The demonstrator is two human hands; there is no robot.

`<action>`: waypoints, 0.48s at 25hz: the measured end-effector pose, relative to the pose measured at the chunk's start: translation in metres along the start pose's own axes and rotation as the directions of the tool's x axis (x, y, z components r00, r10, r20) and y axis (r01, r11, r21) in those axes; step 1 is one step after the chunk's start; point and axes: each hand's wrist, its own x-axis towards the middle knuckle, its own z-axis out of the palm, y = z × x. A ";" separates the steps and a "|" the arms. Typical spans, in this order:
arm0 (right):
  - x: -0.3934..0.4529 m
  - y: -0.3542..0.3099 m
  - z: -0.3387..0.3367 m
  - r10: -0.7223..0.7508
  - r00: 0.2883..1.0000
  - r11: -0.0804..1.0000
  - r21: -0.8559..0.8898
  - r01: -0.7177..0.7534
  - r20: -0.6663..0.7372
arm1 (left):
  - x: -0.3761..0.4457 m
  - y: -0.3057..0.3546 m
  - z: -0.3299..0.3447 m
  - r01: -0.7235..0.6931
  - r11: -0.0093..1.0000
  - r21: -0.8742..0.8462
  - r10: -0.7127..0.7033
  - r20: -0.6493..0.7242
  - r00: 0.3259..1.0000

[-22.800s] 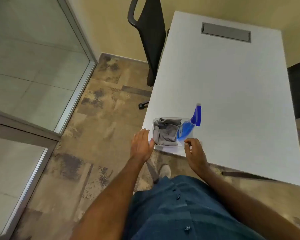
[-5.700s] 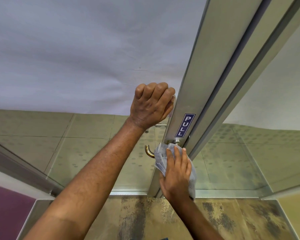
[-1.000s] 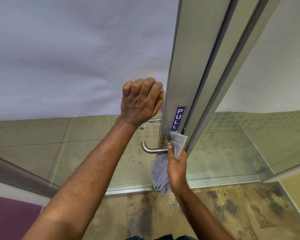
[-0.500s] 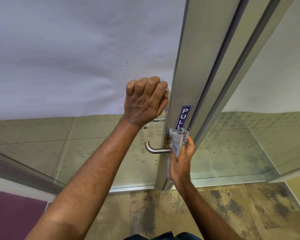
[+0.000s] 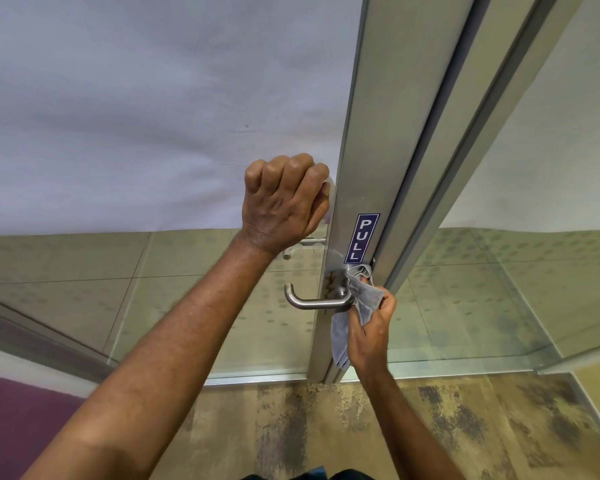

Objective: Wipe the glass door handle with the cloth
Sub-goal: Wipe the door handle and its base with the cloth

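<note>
The door handle (image 5: 310, 302) is a silver lever on the aluminium door frame (image 5: 371, 133), with a brown stain on its round base plate (image 5: 330, 281). My right hand (image 5: 369, 332) is shut on a grey cloth (image 5: 359, 297). The cloth is bunched against the right side of the handle's base, by the door edge, and its tail hangs down past my palm. My left hand (image 5: 284, 202) is a closed fist pressed on the glass just left of the frame, above the handle. Whether a pale edge by its fingers is a reflection I cannot tell.
A blue PULL sticker (image 5: 361, 238) is on the frame above the handle. Frosted glass panels (image 5: 136, 98) fill both sides, clear lower down. A second lever (image 5: 300, 245) shows through the glass. Mottled brown floor (image 5: 361, 427) lies below, and a purple surface (image 5: 11, 420) at the lower left.
Over the last second my right hand has moved the cloth from below the lever up to its base and round to the right side. My left fist has stayed in place.
</note>
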 end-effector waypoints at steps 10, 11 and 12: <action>-0.017 0.061 0.010 0.180 0.980 0.970 -0.184 -0.161 0.091 | -0.007 -0.001 0.006 0.015 0.997 0.073 -0.016 0.021 1.000; -0.018 0.062 0.013 0.191 0.978 0.972 -0.153 -0.177 0.082 | -0.009 -0.001 0.007 0.014 0.996 0.094 -0.016 0.018 1.000; -0.018 0.061 0.014 0.173 0.983 0.980 -0.114 -0.165 0.065 | -0.013 0.001 0.009 0.008 0.993 0.117 -0.010 0.013 1.000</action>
